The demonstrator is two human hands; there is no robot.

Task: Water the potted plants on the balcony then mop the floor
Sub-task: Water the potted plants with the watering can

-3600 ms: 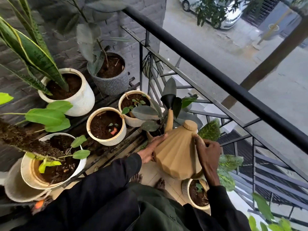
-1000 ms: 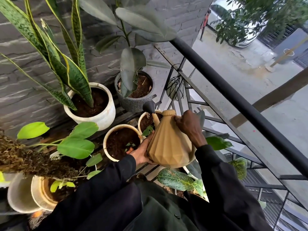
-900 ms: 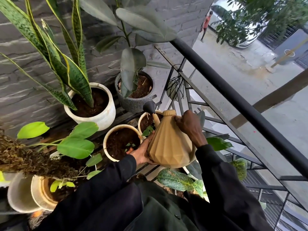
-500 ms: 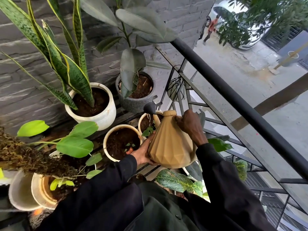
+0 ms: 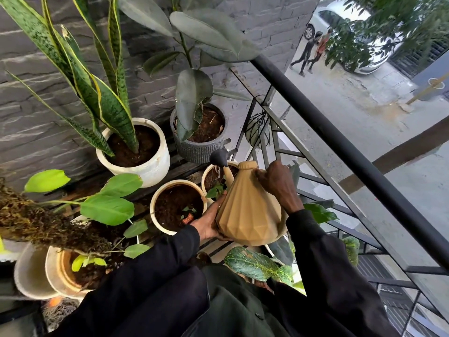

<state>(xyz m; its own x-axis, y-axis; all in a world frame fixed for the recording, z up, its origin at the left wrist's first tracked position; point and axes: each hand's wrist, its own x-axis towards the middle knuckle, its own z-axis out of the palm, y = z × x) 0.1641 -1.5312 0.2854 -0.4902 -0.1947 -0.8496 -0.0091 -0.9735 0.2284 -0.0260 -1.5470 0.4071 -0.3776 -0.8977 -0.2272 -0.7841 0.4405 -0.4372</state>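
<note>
Two hands hold tan faceted plastic watering can (image 5: 247,210), spout over small cream round pot (image 5: 206,173): right hand (image 5: 277,186) clamps its rear, presumably the handle, to tip it; left hand (image 5: 209,224) props the base flat-fingered, steadying the pour.

On the dark slatted stand (image 5: 188,169)
A grey ribbed pot (image 5: 199,153) sits right of the white pot (image 5: 148,172); a cream pot (image 5: 153,211) just in front.
</note>
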